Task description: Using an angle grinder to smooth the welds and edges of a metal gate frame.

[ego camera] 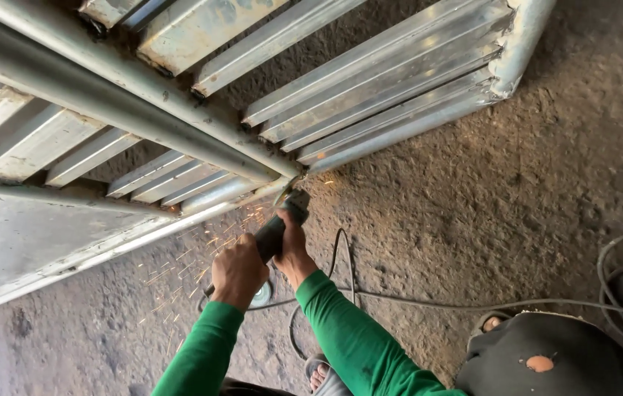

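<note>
I hold an angle grinder (276, 231) in both hands near the middle of the frame. My left hand (238, 271) has its grip closed tight around the rear of the tool's body, and my right hand (293, 253) has its grip wrapped shut around the front part, just behind the head. The disc end (291, 189) meets the lower edge of a metal gate (370, 103) that fills the upper half of the frame, right where a round pipe (106, 103) joins the slatted bars. Orange sparks (194, 271) spray down and to the lower left from that spot. Both my sleeves (348, 337) are green. A grey cable (429, 302) runs from under my hands across the rough dirt floor (517, 191) to the right edge. My sandalled foot (320, 374) shows at the bottom centre, and my dark trouser knee (546, 359), with a small hole in it, at the lower right.
</note>
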